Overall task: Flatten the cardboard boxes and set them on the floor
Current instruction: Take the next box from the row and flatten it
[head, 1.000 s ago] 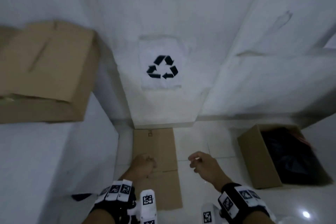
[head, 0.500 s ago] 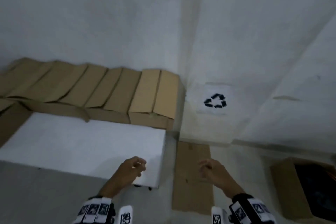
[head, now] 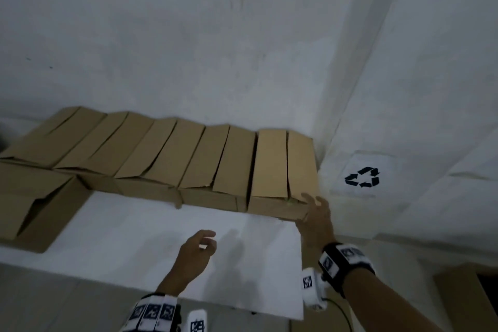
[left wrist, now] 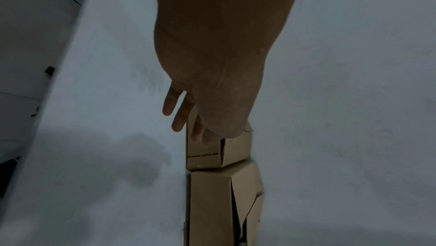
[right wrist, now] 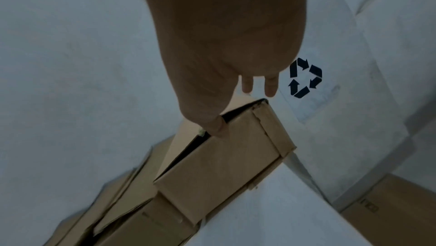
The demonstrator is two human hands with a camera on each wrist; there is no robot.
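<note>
A row of several closed brown cardboard boxes [head: 161, 151] stands on a white table [head: 121, 237] against the wall. My right hand [head: 314, 207] is at the front right corner of the rightmost box [head: 272, 164]. Its fingers lie straight over the top edge and its thumb touches the front face. The right wrist view shows the thumb at the gap under this box's [right wrist: 219, 166] top flap. My left hand [head: 200, 244] hovers over the bare table with relaxed fingers and holds nothing. Seen from the left wrist, that hand [left wrist: 188, 119] points at the boxes [left wrist: 207, 155].
A larger box [head: 35, 202] with an open side lies at the table's left end. A paper with a recycling symbol [head: 362, 177] is stuck on the wall right of the table. Another brown box [head: 463, 299] stands on the floor at the lower right.
The view has swung up from the floor and its flattened cardboard to the table. My right hand has reached forward onto the rightmost box's corner. My left hand has moved over the table.
</note>
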